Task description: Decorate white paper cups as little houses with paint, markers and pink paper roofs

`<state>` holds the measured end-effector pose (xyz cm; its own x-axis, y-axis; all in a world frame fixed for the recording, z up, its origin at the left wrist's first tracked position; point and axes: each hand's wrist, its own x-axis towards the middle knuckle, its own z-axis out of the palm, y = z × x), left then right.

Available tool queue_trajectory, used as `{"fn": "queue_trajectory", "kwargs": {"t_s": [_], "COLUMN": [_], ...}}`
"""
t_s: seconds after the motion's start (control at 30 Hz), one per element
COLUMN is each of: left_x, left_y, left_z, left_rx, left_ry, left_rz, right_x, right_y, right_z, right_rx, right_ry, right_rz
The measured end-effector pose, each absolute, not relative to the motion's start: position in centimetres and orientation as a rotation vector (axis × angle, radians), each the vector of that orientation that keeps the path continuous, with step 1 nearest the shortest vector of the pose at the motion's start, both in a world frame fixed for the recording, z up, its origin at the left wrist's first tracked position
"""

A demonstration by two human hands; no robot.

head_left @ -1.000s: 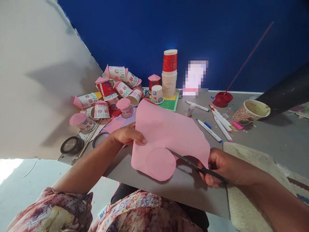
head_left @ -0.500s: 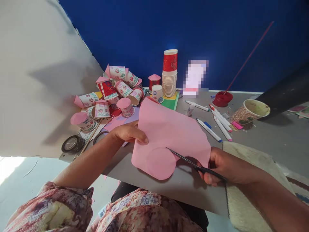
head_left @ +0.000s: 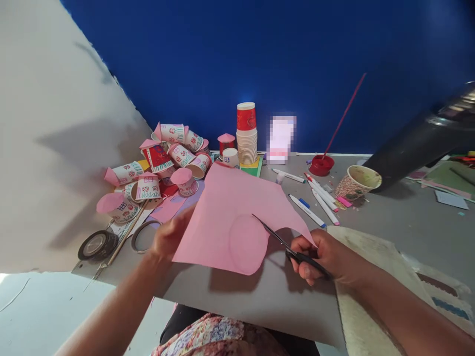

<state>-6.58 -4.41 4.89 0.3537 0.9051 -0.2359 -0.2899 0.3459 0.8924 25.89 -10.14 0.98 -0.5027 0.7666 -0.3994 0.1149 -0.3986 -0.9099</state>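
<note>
Presently the right hand (head_left: 322, 254), closed on black scissors (head_left: 285, 244), cuts a circle from pink paper (head_left: 222, 217) pinched at 9 o'clock by the left hand (head_left: 168, 237); next likely needs turning the sheet

Both forearms are bare to the bottom edge of the frame, with no watch or ring to be seen on the left hand (head_left: 168, 237) or the right hand (head_left: 319, 254), and a floral garment (head_left: 218, 338) in pink, purple and cream shows at bottom centre.
</note>
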Motion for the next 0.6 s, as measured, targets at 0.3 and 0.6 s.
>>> {"fn": "queue_trajectory", "kwargs": {"t_s": [0.3,0.6], "left_x": [-0.9,0.1], "left_y": [-11.7,-7.6], "left_z": [4.8,3.9], "left_rx": [1.14,0.657], "left_ry": [1.08,1.132], "left_rz": [1.133,1.354], "right_x": [23.8,27.0], "right_y": [-11.0,-10.3], "right_z": [-0.6,1.6], "right_rx": [-1.312,-1.218], "right_ry": [-1.417,-1.691], "right_rz": [1.703,2.151]}}
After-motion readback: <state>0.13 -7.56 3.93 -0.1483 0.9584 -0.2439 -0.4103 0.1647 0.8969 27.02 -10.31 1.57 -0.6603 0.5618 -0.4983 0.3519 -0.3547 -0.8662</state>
